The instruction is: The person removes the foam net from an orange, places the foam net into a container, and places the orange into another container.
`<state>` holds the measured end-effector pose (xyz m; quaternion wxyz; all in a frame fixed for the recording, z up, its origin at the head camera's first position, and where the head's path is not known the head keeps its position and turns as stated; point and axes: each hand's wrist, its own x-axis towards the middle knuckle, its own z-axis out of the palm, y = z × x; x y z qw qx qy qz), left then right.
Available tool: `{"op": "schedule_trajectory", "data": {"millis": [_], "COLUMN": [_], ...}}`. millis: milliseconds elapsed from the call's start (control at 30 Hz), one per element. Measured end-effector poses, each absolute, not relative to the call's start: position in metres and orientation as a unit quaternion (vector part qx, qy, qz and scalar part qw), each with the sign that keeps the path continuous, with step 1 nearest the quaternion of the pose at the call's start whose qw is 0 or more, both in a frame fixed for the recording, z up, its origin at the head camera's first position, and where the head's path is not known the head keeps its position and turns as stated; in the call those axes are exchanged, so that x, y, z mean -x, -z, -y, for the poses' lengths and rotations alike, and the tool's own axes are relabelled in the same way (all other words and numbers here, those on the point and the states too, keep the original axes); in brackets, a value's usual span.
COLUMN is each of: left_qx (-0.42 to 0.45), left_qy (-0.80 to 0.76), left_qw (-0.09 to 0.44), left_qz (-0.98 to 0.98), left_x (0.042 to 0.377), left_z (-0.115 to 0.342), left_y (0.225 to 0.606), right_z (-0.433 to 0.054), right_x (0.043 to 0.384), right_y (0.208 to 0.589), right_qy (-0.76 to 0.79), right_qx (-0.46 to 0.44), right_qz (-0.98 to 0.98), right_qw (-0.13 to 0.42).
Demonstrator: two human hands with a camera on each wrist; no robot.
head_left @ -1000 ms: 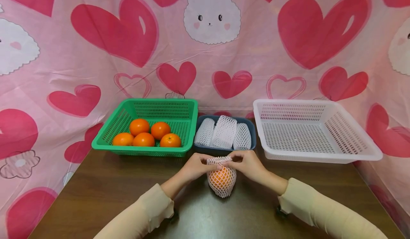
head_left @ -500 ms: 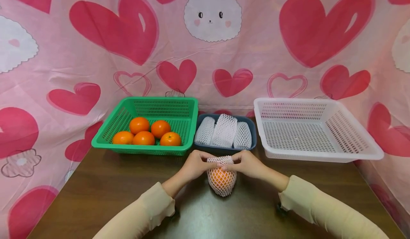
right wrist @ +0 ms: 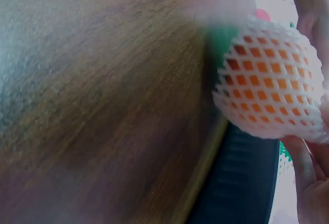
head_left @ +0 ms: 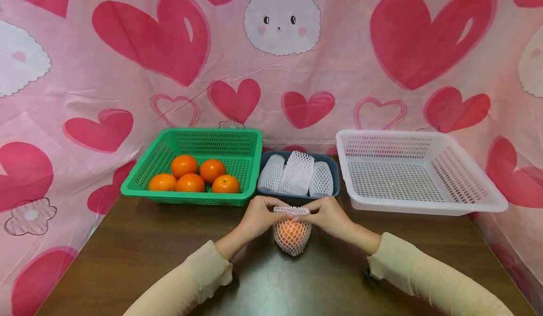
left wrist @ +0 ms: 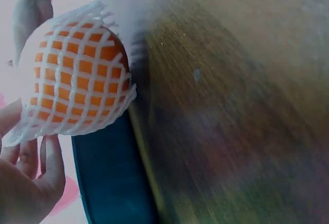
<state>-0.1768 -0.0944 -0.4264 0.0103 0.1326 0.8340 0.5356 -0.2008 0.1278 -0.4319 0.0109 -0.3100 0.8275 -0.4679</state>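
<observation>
Orange fruit in a white foam mesh sleeve (head_left: pixel 292 235) sits just above the dark brown wooden table (head_left: pixel 140 259), in front of the small dark blue tray (head_left: pixel 335 174), held between both hands. Compared with a second ago it has been drawn slightly up and back, and the sleeve's open mouth looks pulled more closely over the top, so the netting seems nearly seated around the fruit.

The left hand (head_left: pixel 256 218) pinches the sleeve's upper rim, fingers curled. The right hand (head_left: pixel 328 216) pinches the same rim from the other side.

The green plastic basket (head_left: pixel 140 184), with five bare oranges (head_left: pixel 192 175), the folded white foam sleeves (head_left: pixel 296 174) in the blue tray, and the white plastic basket (head_left: pixel 424 207) have not moved.

Both hands cover the sleeve's mouth in the head view, so whether it is closed over the top cannot be told. Both wrist views are blurred, showing only the netted fruit (left wrist: pixel 77 80) and fingertips at the frame edges.
</observation>
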Motion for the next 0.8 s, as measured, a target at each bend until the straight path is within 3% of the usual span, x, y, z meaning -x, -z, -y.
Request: {"op": "schedule_trajectory", "data": {"millis": [400, 633, 800], "left_qx": [-0.125, -0.124, -0.121], "left_qy": [-0.551, -0.556, -0.554], "left_qw": [0.097, 0.061, 0.038], "left_qz": [-0.819, -0.819, -0.823], "left_x": [0.178, 0.178, 0.178], "left_z": [0.104, 0.104, 0.102], "left_y": [0.432, 0.436, 0.434], "right_z": [-0.127, -0.129, -0.131], "right_x": [0.200, 0.205, 0.206], "right_y": [0.440, 0.444, 0.446], "right_qy": [0.496, 0.523, 0.482], "right_qx": [0.222, 0.258, 0.280], "right_qz": [-0.839, -0.808, -0.826], "right_qw": [-0.013, 0.089, 0.084]}}
